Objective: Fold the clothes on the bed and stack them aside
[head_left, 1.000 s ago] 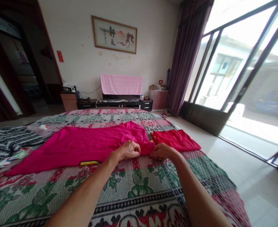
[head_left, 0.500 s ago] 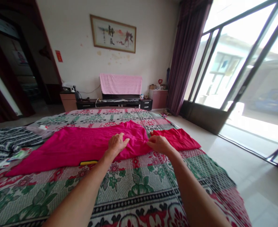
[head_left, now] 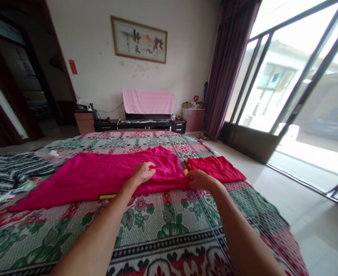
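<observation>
A magenta garment (head_left: 100,176) lies stretched lengthwise across the patterned bedspread (head_left: 169,222); its exact kind is unclear. Over its middle, my left hand (head_left: 143,172) has curled fingers that seem to pinch the cloth. My right hand (head_left: 197,178) grips the garment's right end near the lower corner, thumb and fingers closed on the edge. Just beyond that hand is a folded red garment (head_left: 222,169), apart from the left hand. A yellow and black strip (head_left: 107,197) shows along the magenta garment's near edge.
Black-and-white striped cloth (head_left: 10,168) is heaped at the bed's left side. Past the bed stand a low black cabinet (head_left: 105,126) and a screen-like shape under a pink towel (head_left: 148,101). A purple curtain (head_left: 226,73) and a glass door (head_left: 284,84) are on the right.
My right hand has moved slightly right and nearer to me with the garment's edge, smoothing its right end. The left hand's fingers have drawn closer together.
</observation>
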Action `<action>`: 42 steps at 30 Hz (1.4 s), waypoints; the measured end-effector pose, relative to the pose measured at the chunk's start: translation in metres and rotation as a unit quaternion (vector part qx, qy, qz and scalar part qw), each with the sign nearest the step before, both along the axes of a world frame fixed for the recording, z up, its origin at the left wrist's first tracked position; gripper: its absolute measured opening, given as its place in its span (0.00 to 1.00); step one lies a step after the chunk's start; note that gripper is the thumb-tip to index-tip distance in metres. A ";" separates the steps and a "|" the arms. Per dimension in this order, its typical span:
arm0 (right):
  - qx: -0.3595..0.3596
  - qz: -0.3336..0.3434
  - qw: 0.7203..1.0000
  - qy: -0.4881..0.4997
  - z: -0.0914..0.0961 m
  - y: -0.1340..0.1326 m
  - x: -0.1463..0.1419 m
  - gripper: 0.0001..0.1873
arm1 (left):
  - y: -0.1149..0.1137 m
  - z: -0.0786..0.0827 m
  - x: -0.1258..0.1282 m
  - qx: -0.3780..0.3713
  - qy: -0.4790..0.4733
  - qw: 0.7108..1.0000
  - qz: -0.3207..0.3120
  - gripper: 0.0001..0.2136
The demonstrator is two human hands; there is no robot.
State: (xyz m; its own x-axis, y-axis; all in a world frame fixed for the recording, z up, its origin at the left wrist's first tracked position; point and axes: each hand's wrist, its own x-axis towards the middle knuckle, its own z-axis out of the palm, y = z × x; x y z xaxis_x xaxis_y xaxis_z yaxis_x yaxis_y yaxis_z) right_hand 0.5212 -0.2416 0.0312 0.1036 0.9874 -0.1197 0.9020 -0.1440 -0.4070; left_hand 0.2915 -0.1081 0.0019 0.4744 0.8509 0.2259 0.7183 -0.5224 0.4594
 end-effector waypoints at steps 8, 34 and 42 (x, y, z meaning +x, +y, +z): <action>0.020 -0.006 1.000 0.011 0.010 -0.004 -0.003 0.06 | -0.001 0.014 -0.017 0.061 0.044 0.995 0.065 0.15; 0.167 0.054 0.981 -0.082 -0.007 0.068 -0.107 0.30 | -0.018 -0.017 -0.078 0.189 0.008 0.982 0.020 0.09; 0.181 0.044 0.979 -0.082 -0.018 0.079 -0.107 0.15 | -0.030 -0.015 -0.075 0.132 0.057 0.988 -0.063 0.11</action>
State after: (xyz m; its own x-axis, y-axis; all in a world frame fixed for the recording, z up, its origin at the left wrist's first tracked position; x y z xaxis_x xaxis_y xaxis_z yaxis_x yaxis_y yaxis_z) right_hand 0.4146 -0.1624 0.0136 0.0051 0.9682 0.2503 0.9619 0.0637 -0.2660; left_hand 0.2168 -0.1383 -0.0132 0.6074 0.7019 0.3719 0.6793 -0.7017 0.2149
